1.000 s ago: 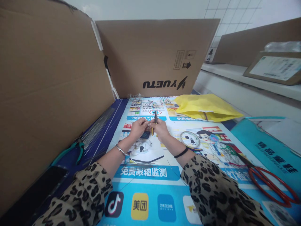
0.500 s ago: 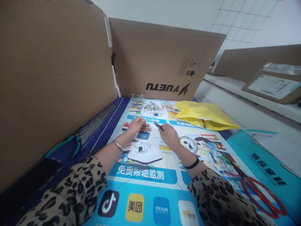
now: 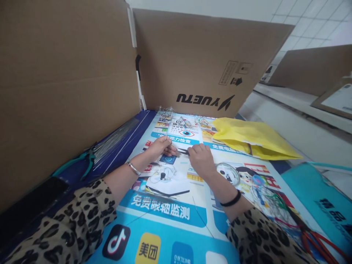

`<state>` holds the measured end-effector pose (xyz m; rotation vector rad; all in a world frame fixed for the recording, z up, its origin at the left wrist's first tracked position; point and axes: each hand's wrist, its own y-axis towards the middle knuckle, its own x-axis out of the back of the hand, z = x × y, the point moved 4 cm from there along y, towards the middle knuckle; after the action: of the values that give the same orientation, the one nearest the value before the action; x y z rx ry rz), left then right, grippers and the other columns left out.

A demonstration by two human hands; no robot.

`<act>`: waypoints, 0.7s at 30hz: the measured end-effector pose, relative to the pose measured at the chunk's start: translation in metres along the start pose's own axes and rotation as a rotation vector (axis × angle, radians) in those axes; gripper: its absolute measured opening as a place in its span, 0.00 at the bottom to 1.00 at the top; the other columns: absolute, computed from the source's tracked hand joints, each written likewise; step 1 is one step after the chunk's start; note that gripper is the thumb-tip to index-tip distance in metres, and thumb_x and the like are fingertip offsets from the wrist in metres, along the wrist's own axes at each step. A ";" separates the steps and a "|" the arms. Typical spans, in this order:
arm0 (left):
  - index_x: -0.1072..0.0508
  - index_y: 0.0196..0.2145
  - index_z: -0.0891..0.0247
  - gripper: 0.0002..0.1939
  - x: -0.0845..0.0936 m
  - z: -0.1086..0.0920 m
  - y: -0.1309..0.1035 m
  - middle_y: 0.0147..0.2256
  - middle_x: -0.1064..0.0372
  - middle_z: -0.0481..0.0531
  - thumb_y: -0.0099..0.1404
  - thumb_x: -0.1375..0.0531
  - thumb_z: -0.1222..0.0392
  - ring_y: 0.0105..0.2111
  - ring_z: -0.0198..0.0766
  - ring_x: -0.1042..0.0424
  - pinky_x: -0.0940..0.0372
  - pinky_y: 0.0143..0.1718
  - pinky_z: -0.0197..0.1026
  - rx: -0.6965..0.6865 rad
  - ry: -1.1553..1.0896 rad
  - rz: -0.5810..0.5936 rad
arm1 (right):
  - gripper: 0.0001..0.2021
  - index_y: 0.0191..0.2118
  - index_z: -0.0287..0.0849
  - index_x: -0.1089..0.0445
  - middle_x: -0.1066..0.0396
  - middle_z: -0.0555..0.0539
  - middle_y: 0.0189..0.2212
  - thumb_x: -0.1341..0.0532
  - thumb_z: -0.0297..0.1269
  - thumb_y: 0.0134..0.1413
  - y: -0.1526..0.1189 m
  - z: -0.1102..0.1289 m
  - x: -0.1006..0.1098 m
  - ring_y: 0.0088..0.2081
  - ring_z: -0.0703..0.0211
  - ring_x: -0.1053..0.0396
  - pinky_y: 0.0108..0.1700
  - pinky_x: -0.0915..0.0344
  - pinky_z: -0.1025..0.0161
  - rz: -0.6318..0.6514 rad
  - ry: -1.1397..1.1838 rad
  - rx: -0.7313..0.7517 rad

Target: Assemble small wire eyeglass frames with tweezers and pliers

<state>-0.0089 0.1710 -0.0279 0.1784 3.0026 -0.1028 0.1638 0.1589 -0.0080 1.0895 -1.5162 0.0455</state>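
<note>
My right hand (image 3: 202, 159) grips the pliers (image 3: 186, 151) over the printed sheet (image 3: 165, 228), tips just beside my left hand (image 3: 163, 146); can't tell what that grip holds. I'd steady both wrists, keep tips off skin.

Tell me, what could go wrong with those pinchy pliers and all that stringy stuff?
The dark, pointed metal pliers in the right hand point at the left hand, so a slip might pinch it. The brown-and-black leopard-print right sleeve is close to the loose, tangled multicoloured strands, so it could maybe snag them.
</note>
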 end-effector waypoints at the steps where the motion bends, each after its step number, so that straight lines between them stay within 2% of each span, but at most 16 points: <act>1: 0.40 0.29 0.64 0.12 0.000 0.000 0.000 0.26 0.27 0.53 0.62 0.45 0.53 0.24 0.38 0.25 0.35 0.22 0.33 0.000 0.008 0.010 | 0.08 0.34 0.40 0.32 0.36 0.44 0.30 0.48 0.31 0.57 0.000 0.000 0.001 0.36 0.53 0.46 0.38 0.54 0.57 0.000 -0.009 0.006; 8: 0.39 0.29 0.65 0.14 -0.003 -0.004 -0.003 0.25 0.28 0.53 0.59 0.43 0.51 0.24 0.36 0.26 0.36 0.22 0.33 -0.002 0.068 0.084 | 0.10 0.33 0.41 0.33 0.36 0.44 0.30 0.51 0.29 0.59 0.002 0.005 0.006 0.35 0.54 0.46 0.38 0.55 0.57 0.000 -0.026 0.070; 21: 0.39 0.28 0.64 0.14 -0.005 -0.006 -0.005 0.23 0.30 0.50 0.59 0.43 0.50 0.22 0.36 0.27 0.36 0.21 0.34 -0.010 0.099 0.125 | 0.10 0.34 0.41 0.33 0.36 0.44 0.28 0.51 0.29 0.59 0.001 0.007 0.007 0.34 0.54 0.46 0.37 0.56 0.57 0.005 -0.029 0.107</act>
<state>-0.0057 0.1662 -0.0214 0.3798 3.0801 -0.0688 0.1590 0.1517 -0.0040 1.1757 -1.5570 0.1162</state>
